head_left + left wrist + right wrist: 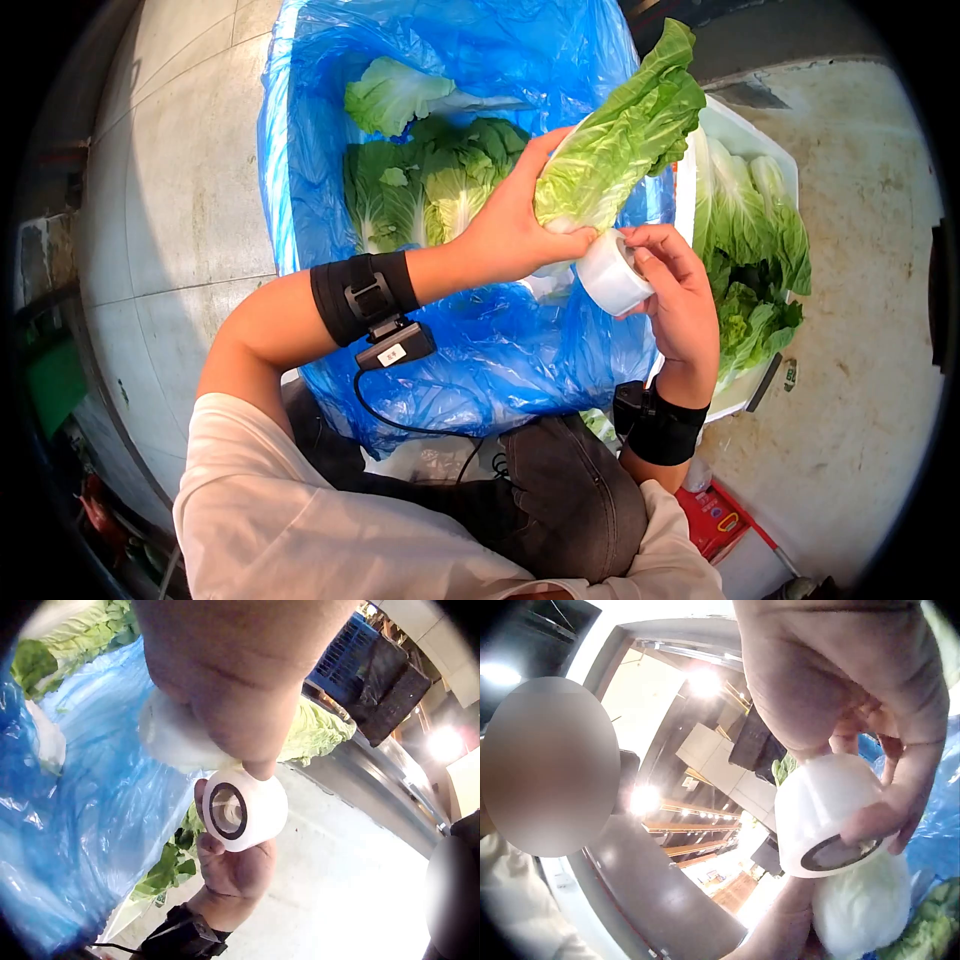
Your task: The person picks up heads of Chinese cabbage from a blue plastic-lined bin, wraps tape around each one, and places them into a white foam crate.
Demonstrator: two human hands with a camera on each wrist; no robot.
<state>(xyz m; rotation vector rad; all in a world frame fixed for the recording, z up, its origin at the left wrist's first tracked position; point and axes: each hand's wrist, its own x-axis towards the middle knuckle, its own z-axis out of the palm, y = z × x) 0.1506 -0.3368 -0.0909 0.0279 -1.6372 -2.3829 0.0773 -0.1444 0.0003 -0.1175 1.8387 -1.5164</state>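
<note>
My left hand (512, 228) grips a napa cabbage (625, 135) around its lower part, the leafy top tilted up to the right. A wide roll of whitish tape (608, 278) is in my right hand (682, 300), which pinches it by the rim at its core. The roll overlaps the cabbage's base and my left thumb tip in the head view. Seen from the left wrist, the tape roll (264, 808) shows a dark-edged core, with fingers (212, 846) at its side. The right wrist view shows the pale cabbage base (862, 911) beyond the roll.
Below my hands stands a box lined with blue plastic (400, 340), with several cabbages (440, 180) inside. To the right, a white box (792, 165) holds more cabbages (755, 220). A red package (712, 520) lies at lower right.
</note>
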